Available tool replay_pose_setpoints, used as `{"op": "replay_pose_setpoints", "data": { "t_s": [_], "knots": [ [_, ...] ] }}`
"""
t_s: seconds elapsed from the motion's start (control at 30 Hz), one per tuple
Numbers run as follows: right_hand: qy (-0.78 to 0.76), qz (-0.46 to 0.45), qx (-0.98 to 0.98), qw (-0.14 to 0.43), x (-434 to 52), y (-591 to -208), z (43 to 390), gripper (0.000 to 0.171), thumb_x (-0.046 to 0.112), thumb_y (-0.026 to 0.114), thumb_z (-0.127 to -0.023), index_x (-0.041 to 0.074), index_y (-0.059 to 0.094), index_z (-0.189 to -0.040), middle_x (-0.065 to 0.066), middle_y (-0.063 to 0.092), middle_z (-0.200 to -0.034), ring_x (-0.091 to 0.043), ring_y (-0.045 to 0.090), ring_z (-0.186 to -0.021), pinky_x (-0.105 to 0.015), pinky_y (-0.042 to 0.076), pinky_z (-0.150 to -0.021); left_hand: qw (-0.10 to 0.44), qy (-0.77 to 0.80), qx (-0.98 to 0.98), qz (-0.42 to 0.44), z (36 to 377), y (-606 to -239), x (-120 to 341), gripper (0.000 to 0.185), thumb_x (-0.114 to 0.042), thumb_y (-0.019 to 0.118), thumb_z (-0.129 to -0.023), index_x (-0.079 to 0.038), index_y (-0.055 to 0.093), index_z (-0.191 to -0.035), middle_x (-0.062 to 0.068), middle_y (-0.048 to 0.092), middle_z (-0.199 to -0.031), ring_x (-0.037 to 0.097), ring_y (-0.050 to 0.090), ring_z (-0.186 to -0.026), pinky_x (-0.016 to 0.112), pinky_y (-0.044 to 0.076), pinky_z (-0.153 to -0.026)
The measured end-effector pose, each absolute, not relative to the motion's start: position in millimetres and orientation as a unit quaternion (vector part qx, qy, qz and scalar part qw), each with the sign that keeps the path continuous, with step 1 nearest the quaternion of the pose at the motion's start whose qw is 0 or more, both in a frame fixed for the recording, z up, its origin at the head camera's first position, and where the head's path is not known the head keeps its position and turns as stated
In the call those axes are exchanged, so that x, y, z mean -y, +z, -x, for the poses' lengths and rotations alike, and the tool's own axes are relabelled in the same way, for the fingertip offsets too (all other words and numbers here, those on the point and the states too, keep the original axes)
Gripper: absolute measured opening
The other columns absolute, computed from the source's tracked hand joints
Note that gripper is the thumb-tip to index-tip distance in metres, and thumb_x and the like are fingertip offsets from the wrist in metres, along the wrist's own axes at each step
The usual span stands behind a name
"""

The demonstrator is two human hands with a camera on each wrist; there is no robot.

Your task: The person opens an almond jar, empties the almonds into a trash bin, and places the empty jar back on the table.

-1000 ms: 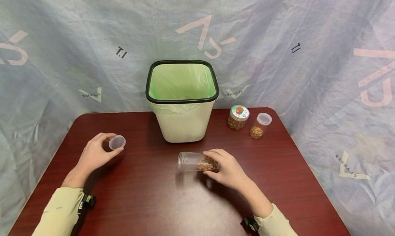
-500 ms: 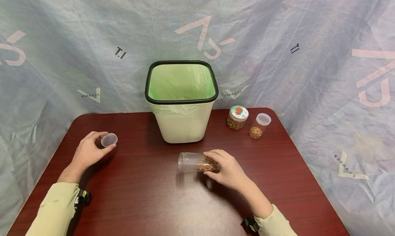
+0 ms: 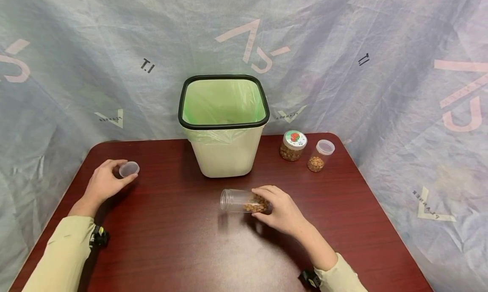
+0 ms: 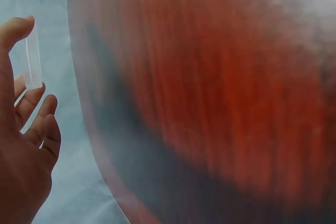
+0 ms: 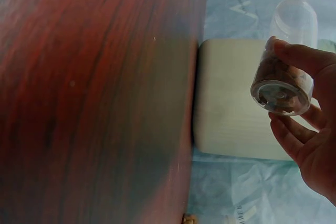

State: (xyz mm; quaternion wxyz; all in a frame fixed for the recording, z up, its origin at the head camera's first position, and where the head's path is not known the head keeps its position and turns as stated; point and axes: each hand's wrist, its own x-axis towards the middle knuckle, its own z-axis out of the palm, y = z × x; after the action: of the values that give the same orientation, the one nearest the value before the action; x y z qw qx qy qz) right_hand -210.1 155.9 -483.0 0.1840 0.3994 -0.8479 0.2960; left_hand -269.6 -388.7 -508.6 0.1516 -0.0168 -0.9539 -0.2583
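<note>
right hand [image 3: 280, 209]: curled round the base end of the open jar [image 3: 244, 201], which lies on its side just in front of the bin [image 3: 224, 124], mouth pointing toward the person's left
jar contents: brown pellets [image 3: 254, 206] sit at the base end, under the fingers; the mouth half looks empty
left hand [image 3: 103, 182]: pinches the clear lid [image 3: 128, 169] between thumb and fingertips, well left of the bin, near the bench [image 3: 183, 249] edge
risk 1: jar has no lid and is horizontal; any tilt of the mouth downward probably sends pellets onto the bench instead of into the bin
risk 2: grip covers only the base end, so the smooth plastic could roll or slip in the hand
risk 3: lid is held by a light pinch near the bench edge; a slip could send it off the bench
other jars [image 3: 293, 145]: two closed ones stand right of the bin, well clear of both hands
head view only: shows both hands, bin opening and green liner
right wrist view only: shows the jar bottom end-on [image 5: 282, 94], pellets packed against it, bin wall [image 5: 236, 98] right behind
left wrist view only: shows the lid edge-on [image 4: 33, 61] between thumb and fingers; bench is blurred
</note>
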Motion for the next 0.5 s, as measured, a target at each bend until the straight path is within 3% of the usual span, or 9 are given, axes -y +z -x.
{"op": "replay_pose_setpoints", "data": {
  "t_s": [0.5],
  "knots": [
    [0.289, -0.396, 0.853, 0.179, -157.7, -485.4, 211.7, 0.062, 0.021, 0.088, -0.069, 0.010, 0.063, -0.125, -0.002, 0.062, -0.117, -0.017, 0.058, -0.109, -0.032, 0.046, -0.093, 0.099, -0.278, 0.955, -0.013, 284.7, -515.5, 409.2, 0.072, -0.049, 0.073, -0.083, 0.004, 0.055, -0.128, 0.024, 0.055, -0.113, 0.037, 0.054, -0.095, 0.053, 0.046, -0.073]
  ]
}}
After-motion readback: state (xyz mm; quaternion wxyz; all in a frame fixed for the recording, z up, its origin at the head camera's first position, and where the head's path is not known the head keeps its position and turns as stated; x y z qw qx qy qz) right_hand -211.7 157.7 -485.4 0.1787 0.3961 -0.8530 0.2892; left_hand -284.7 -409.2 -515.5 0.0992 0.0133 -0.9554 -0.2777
